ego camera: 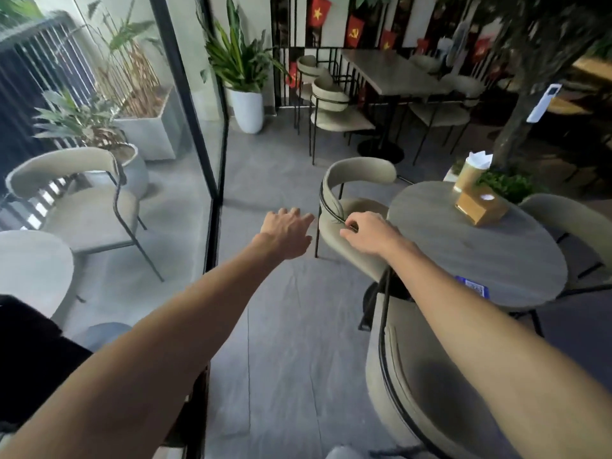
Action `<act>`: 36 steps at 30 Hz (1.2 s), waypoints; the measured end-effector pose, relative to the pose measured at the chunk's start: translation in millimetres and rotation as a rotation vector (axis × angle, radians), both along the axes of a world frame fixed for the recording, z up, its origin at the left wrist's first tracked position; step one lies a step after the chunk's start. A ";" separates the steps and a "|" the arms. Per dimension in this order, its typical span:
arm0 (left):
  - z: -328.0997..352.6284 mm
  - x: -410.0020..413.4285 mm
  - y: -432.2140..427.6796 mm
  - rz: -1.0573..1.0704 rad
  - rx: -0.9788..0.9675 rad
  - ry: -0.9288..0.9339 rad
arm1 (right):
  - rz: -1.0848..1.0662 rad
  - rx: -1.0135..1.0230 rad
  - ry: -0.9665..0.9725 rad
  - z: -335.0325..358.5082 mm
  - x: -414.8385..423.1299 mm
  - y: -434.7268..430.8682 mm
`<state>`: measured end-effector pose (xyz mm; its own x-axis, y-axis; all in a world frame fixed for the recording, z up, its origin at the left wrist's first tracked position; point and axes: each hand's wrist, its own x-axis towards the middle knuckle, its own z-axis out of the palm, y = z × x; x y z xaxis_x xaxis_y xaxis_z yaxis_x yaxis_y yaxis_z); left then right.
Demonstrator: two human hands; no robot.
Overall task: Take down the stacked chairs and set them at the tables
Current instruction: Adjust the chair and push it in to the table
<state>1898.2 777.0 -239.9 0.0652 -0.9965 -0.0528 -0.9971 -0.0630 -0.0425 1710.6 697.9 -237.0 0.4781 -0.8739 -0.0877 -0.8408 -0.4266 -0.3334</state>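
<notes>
A beige padded chair (pixel 356 180) with a thin black frame stands at the left side of a round grey table (pixel 480 260). My right hand (pixel 366 231) grips the black frame at the near edge of this chair. My left hand (pixel 288 231) hovers just left of the chair with relaxed fingers, holding nothing. A second beige chair (pixel 417 369) is close below my right forearm, against the table's near side. A third chair (pixel 569 217) shows at the table's right.
A glass wall with a black post (pixel 195 127) runs along the left; a chair (pixel 79 200) and planters stand beyond it. A tissue box (pixel 480 207) and napkin holder (pixel 470 173) sit on the round table. Farther back stand a rectangular table (pixel 390 71), more chairs and a white planter (pixel 246 107).
</notes>
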 end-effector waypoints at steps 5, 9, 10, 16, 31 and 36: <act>-23.8 46.9 -79.7 -0.044 0.059 0.006 | -0.067 0.015 0.050 -26.9 53.2 -78.5; -45.0 81.1 -167.8 -0.096 0.098 0.013 | -0.125 0.001 0.113 -57.9 101.6 -157.1; -49.2 89.0 -192.3 -0.110 0.108 0.023 | -0.130 0.008 0.124 -63.8 114.4 -178.2; -65.3 135.7 -334.6 -0.190 0.170 0.029 | -0.179 0.044 0.172 -82.4 180.0 -300.5; -142.9 194.7 -669.8 -0.771 0.413 -0.050 | -0.574 0.260 0.181 -145.6 245.3 -514.3; -173.9 180.9 -746.8 -1.055 0.495 -0.204 | -0.762 0.376 0.161 -184.4 262.8 -546.9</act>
